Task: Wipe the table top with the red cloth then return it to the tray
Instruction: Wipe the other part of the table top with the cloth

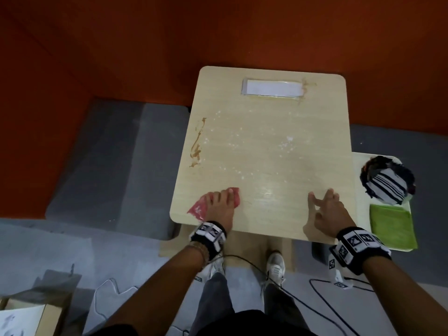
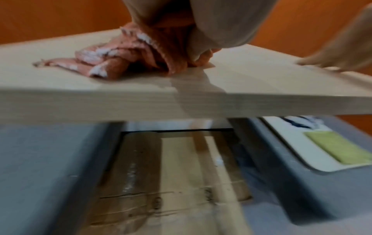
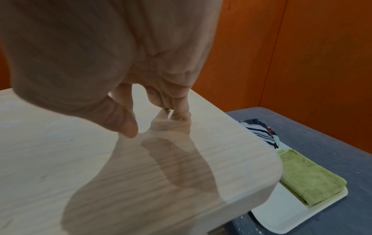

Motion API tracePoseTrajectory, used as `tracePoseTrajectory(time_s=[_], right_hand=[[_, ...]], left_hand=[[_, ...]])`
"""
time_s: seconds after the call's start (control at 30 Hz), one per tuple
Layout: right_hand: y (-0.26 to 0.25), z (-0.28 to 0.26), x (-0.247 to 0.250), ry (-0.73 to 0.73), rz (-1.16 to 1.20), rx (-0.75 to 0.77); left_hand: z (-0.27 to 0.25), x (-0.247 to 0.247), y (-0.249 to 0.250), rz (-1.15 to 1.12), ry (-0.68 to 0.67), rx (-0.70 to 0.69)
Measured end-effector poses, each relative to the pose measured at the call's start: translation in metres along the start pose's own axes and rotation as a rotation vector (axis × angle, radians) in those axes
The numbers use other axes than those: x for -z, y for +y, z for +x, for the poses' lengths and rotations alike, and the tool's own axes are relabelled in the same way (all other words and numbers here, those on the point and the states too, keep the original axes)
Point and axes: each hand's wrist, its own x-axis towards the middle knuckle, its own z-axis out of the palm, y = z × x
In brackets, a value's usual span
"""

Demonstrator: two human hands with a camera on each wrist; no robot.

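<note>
The red cloth (image 1: 199,209) lies bunched at the near left corner of the pale wooden table (image 1: 266,161). My left hand (image 1: 223,198) presses on it with fingers stretched forward. In the left wrist view the cloth (image 2: 100,62) shows white specks and the left hand (image 2: 181,52) bears down on its right part. My right hand (image 1: 323,203) rests spread fingertips on the table near its right front corner, holding nothing; its fingertips (image 3: 181,114) touch the wood. The white tray (image 1: 361,214) sits lower, right of the table.
A brown smear (image 1: 197,144) runs along the table's left edge, and white crumbs (image 1: 286,141) dot the middle. A clear card holder (image 1: 272,87) stands at the far edge. The tray holds a folded green cloth (image 1: 392,226) and a striped cloth (image 1: 388,185). Cables (image 1: 315,299) lie on the floor.
</note>
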Motion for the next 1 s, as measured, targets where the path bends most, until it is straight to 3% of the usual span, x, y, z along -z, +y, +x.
tracePoseTrajectory(time_s=[0.17, 0.3, 0.47, 0.73, 0.83, 0.93, 1.0], right_hand=[[0.0, -0.003, 0.002, 0.0, 0.023, 0.002], [0.005, -0.002, 0.0, -0.018, 0.027, 0.026], [0.001, -0.003, 0.003, -0.023, 0.047, 0.012], [0.0, -0.004, 0.005, -0.041, 0.063, 0.009], [0.003, -0.006, 0.008, -0.047, 0.05, 0.032], [0.001, -0.009, 0.008, -0.063, 0.061, 0.034], [-0.001, -0.01, 0.01, -0.06, 0.077, 0.03]], left_hand=[[-0.006, -0.006, 0.059, 0.02, 0.026, -0.202], [-0.016, -0.009, 0.006, 0.117, -0.04, -0.156], [-0.016, -0.015, -0.055, 0.263, 0.004, -0.082], [0.008, 0.008, 0.068, 0.205, -0.01, -0.365], [0.012, -0.005, 0.029, 0.307, 0.128, -0.48], [0.006, -0.016, -0.045, 0.282, 0.138, -0.364], [-0.001, -0.015, -0.074, 0.221, 0.065, -0.257]])
